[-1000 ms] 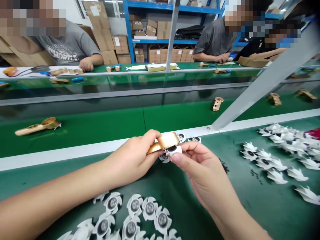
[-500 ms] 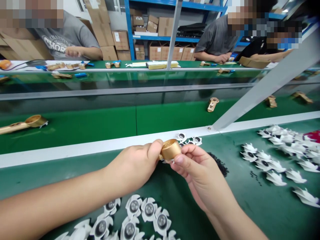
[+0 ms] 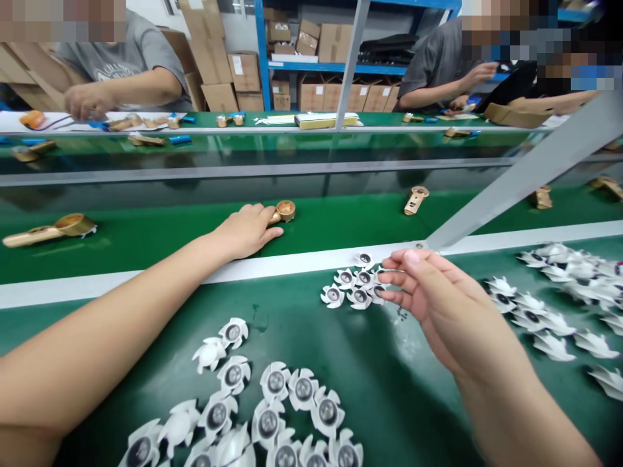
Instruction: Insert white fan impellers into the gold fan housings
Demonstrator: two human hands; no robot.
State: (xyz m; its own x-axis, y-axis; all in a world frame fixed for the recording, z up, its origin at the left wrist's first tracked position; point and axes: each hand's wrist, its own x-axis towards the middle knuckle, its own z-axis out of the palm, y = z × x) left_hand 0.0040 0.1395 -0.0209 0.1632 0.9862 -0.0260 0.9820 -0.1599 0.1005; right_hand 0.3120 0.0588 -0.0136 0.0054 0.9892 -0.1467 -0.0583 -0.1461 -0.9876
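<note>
My left hand (image 3: 246, 230) is stretched over the green belt, resting on a gold shower-head-shaped housing (image 3: 285, 211). Its round ring shows past the fingertips, while the palm and fingers cover most of the handle. The thumb points away from the part, and the fingers lie extended. On the near side, my right hand (image 3: 423, 285) is open with loosely bent, parted fingers and nothing visible in them. Its fingertips overlap a small cluster of white bladed impellers (image 3: 360, 297) with dark round centres; I cannot tell whether they touch. More white impellers (image 3: 267, 423) spread over the near green tabletop.
Other gold housings lie on the belt, one at left (image 3: 73, 225) and one right of centre (image 3: 416, 200). A slanted metal post (image 3: 506, 162) crosses at right, beside more impellers (image 3: 549, 318). A white rail (image 3: 272, 264) divides table from belt. Co-workers sit opposite.
My left hand has carried the gold housing forward onto the belt. My right hand has let go of it and moved right, its fingers now apart.
</note>
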